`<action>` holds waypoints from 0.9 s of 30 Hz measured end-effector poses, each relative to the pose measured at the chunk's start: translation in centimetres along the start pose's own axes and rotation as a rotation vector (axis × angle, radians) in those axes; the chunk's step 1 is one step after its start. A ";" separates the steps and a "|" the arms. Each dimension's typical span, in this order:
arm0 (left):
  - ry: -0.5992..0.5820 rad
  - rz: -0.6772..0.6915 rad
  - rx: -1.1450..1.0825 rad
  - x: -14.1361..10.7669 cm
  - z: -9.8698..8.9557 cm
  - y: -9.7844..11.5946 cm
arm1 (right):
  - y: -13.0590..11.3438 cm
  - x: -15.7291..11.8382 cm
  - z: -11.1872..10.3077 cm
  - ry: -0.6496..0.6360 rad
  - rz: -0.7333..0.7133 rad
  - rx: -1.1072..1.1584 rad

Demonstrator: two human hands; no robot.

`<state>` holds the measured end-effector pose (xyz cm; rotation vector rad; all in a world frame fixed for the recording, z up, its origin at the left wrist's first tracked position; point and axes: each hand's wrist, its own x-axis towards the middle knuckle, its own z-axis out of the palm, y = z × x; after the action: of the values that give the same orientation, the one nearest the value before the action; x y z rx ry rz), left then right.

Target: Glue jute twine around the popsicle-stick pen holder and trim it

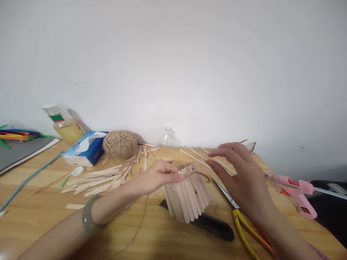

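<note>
My left hand [162,176] grips the upper rim of a small container made of popsicle sticks [191,198], its thumb pressed on the outside. The sticks stand side by side, and the piece tilts above the table. A length of twine [200,174] lies along the upper part of the sticks, its loose end sticking out to the right. My right hand [238,169] is raised to the right of the container, thumb and fingers apart, with nothing visible between them. Beneath the container lies a black-handled tool [217,226], its other end partly hidden.
Scissors with yellow handles [240,220] lie under my right forearm. A pink glue gun [295,191] is at the right. Loose popsicle sticks [103,178], a twine ball [120,144], a tissue box [85,150] and a bottle [66,126] stand left. Clear glue sticks [195,159] lie behind.
</note>
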<state>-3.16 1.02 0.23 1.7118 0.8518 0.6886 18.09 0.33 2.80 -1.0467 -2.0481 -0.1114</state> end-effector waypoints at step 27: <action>0.046 -0.057 -0.127 -0.7 1.2 1.0 | -2.3 -1.4 1.1 -0.246 -0.519 -0.211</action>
<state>-2.44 -0.43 0.82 1.5580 0.8672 0.7303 16.24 -1.66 1.74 -0.6477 -2.5382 -0.4940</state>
